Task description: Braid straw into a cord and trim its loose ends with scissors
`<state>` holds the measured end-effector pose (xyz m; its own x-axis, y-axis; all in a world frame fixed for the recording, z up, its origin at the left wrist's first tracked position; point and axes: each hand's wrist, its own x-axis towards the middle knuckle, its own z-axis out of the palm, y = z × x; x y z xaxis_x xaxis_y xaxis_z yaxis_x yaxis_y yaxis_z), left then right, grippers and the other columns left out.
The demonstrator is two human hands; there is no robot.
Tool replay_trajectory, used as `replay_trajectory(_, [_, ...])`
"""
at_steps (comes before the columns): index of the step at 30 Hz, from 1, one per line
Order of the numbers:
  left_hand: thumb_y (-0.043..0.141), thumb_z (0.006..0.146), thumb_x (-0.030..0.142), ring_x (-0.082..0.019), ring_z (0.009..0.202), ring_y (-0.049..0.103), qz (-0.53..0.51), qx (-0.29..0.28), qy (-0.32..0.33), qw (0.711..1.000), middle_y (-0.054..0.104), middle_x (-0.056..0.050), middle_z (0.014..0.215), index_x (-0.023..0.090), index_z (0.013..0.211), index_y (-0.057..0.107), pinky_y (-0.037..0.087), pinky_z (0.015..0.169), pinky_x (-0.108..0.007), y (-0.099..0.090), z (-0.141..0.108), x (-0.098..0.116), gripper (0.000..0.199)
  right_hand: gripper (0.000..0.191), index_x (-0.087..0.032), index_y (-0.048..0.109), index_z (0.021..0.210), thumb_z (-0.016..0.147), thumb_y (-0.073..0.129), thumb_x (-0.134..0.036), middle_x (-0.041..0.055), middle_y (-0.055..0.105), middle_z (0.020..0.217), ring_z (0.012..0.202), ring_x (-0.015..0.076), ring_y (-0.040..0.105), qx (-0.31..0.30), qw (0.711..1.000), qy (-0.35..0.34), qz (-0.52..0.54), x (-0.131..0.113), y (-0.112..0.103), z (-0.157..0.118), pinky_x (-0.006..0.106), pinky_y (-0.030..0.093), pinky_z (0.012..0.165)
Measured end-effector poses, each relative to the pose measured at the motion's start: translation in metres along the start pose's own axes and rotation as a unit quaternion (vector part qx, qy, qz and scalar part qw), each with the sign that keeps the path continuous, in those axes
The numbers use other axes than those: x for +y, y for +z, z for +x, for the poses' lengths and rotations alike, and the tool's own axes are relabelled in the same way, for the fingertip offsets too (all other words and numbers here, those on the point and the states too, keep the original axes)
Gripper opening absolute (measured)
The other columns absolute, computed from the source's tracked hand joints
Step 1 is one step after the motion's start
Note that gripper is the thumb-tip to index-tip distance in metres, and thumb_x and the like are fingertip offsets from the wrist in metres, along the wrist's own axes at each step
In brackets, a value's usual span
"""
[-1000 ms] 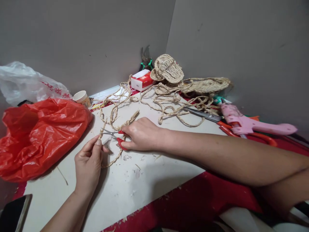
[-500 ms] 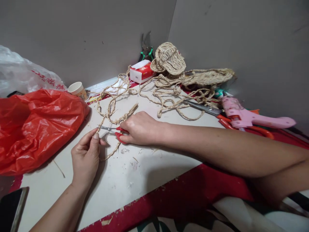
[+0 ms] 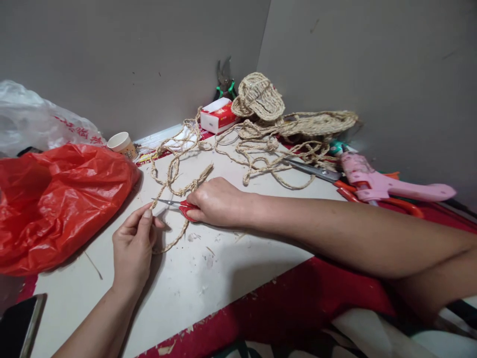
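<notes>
Between thumb and fingers my left hand (image 3: 136,238) pinches a braided straw rope (image 3: 173,166) over the white table top (image 3: 219,258). My right hand (image 3: 218,201) is wrapped round the red handles of small scissors (image 3: 173,203). Their blades are nearly closed, with the tips at the rope just above my left fingertips. One stretch of the rope runs up to a tangle behind, and another curves on the table below the scissors. A frayed, knotted rope piece lies just beyond my right hand.
A red plastic bag (image 3: 67,204) and paper cup (image 3: 122,144) are at left, a phone (image 3: 22,325) at lower left. Behind stand a tissue pack (image 3: 218,117), pruning shears (image 3: 224,82) and a coiled straw rope (image 3: 261,97). At right lie a pink glue gun (image 3: 391,181) and large scissors (image 3: 316,170).
The scissor blades have come closer together at the rope. Both hands keep their places, and the whole view has shifted slightly.
</notes>
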<state>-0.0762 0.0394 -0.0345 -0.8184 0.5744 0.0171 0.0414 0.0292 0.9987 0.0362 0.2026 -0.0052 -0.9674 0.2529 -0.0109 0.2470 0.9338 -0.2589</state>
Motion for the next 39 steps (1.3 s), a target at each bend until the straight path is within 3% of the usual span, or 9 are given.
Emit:
replay_trajectory(7, [0.068, 0.08, 0.031, -0.005, 0.043, 0.031, -0.079, -0.02, -0.044, 0.996, 0.047, 0.005, 0.055, 0.013, 0.091, 0.069, 0.021, 0.04, -0.017, 0.0, 0.002, 0.005, 0.021, 0.032, -0.017, 0.07, 0.077, 0.085, 0.051, -0.041, 0.006, 0.067, 0.069, 0.057, 0.0124, 0.048, 0.048, 0.998, 0.003, 0.042, 0.002, 0.004, 0.001, 0.028, 0.019, 0.054])
replay_trajectory(16, [0.074, 0.074, 0.026, -0.006, 0.046, 0.037, -0.088, -0.002, -0.037, 0.995, 0.049, 0.005, 0.056, 0.016, 0.082, 0.064, 0.027, 0.044, -0.018, 0.0, 0.002, 0.006, 0.016, 0.032, -0.016, 0.061, 0.066, 0.083, 0.054, -0.042, -0.0012, 0.052, 0.056, 0.054, 0.0083, 0.034, 0.132, 0.978, 0.007, 0.163, 0.007, 0.012, 0.005, 0.025, 0.02, 0.055])
replay_trajectory(18, [0.074, 0.074, 0.026, -0.006, 0.048, 0.039, -0.082, 0.004, -0.029, 0.996, 0.049, 0.005, 0.056, 0.017, 0.083, 0.064, 0.03, 0.045, -0.018, 0.0, 0.001, 0.006, 0.017, 0.035, -0.015, 0.055, 0.06, 0.081, 0.058, -0.043, -0.0044, 0.043, 0.052, 0.052, 0.0069, 0.031, 0.138, 0.954, 0.017, 0.264, 0.006, 0.016, 0.008, 0.025, 0.021, 0.054])
replay_trajectory(21, [0.075, 0.074, 0.029, -0.007, 0.051, 0.042, -0.064, 0.015, -0.007, 0.998, 0.052, 0.005, 0.06, 0.018, 0.088, 0.066, 0.033, 0.047, -0.018, -0.002, 0.0, 0.004, 0.019, 0.045, -0.016, 0.045, 0.054, 0.076, 0.064, -0.051, -0.007, 0.034, 0.048, 0.049, 0.0054, 0.028, 0.122, 0.863, 0.046, 0.487, 0.003, 0.02, 0.012, 0.023, 0.021, 0.049])
replay_trajectory(24, [0.077, 0.073, 0.032, -0.008, 0.054, 0.045, -0.018, 0.024, 0.027, 0.999, 0.058, 0.003, 0.068, 0.02, 0.091, 0.069, 0.035, 0.049, -0.018, -0.004, -0.004, 0.001, 0.023, 0.043, -0.015, 0.055, 0.061, 0.069, 0.069, -0.055, -0.0082, 0.038, 0.042, 0.041, 0.0054, 0.033, 0.079, 0.764, 0.089, 0.635, 0.001, 0.019, 0.015, 0.021, 0.023, 0.044])
replay_trajectory(26, [0.077, 0.073, 0.034, -0.009, 0.057, 0.046, 0.031, 0.024, 0.049, 0.998, 0.062, 0.001, 0.073, 0.021, 0.093, 0.071, 0.037, 0.051, -0.019, -0.005, -0.007, 0.0, 0.025, 0.04, -0.014, 0.061, 0.067, 0.066, 0.073, -0.053, -0.0084, 0.042, 0.039, 0.038, 0.0054, 0.035, 0.061, 0.725, 0.104, 0.678, -0.001, 0.016, 0.015, 0.02, 0.025, 0.041])
replay_trajectory(34, [0.076, 0.074, 0.037, -0.01, 0.06, 0.051, 0.098, 0.011, 0.093, 0.991, 0.065, 0.0, 0.075, 0.023, 0.09, 0.073, 0.041, 0.056, -0.019, -0.001, -0.02, 0.008, 0.021, 0.04, -0.015, 0.052, 0.055, 0.059, 0.08, -0.044, -0.0095, 0.04, 0.034, 0.034, 0.0039, 0.034, 0.068, 0.678, 0.101, 0.725, -0.002, 0.014, 0.013, 0.019, 0.027, 0.04])
replay_trajectory(39, [0.074, 0.076, 0.042, -0.009, 0.057, 0.049, 0.064, -0.021, 0.034, 0.997, 0.064, 0.0, 0.07, 0.021, 0.087, 0.074, 0.04, 0.053, -0.018, -0.001, -0.017, 0.006, 0.024, 0.042, -0.016, 0.049, 0.05, 0.062, 0.078, -0.042, -0.008, 0.041, 0.036, 0.036, 0.004, 0.034, 0.107, 0.691, 0.073, 0.711, -0.002, 0.013, 0.011, 0.02, 0.024, 0.041])
